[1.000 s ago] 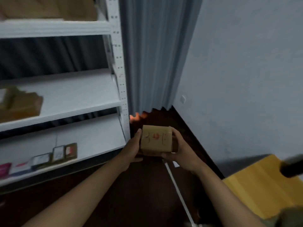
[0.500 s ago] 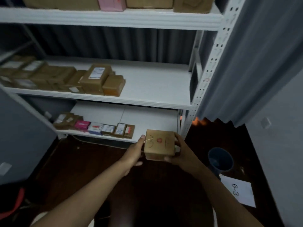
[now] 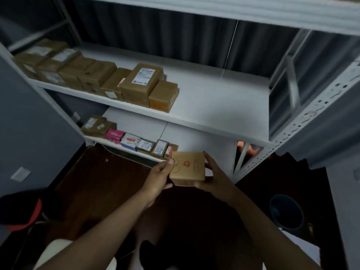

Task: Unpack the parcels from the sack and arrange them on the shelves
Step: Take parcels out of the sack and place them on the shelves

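Head view shows a small square brown cardboard box with smooth flat sides, gripped between the left hand and right hand, fingers curled around it.

Parcels crowd middle shelf left; box between hands, before lower shelf.
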